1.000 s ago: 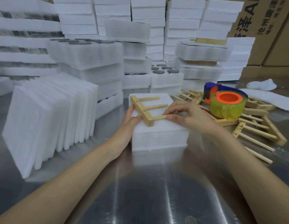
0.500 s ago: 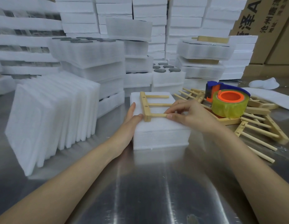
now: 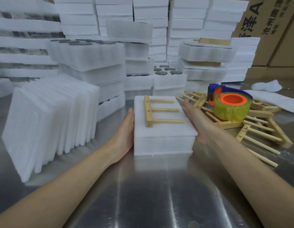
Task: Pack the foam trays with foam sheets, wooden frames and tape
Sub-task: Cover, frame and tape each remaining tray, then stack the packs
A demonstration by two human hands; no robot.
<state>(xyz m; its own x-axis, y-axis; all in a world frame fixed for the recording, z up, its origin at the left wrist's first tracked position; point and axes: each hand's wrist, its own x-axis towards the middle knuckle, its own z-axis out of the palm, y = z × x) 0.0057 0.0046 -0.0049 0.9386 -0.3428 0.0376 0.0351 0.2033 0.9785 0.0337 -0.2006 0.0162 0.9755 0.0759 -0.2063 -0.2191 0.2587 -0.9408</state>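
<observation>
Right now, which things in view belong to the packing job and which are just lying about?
Job: foam stack, held between left hand and right hand; wooden frame on top; tape dispenser; spare frames; upright foam sheets.
Lying about: cardboard boxes; small white bundle behind the tape.

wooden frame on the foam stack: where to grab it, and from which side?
On the wooden frame, pinch the crossbar from above, across its width. The frame lies flat on the foam stack, crossbar on the left, three thin dowels pointing right. The bar looks the sturdiest part, with bare foam either side.
</observation>
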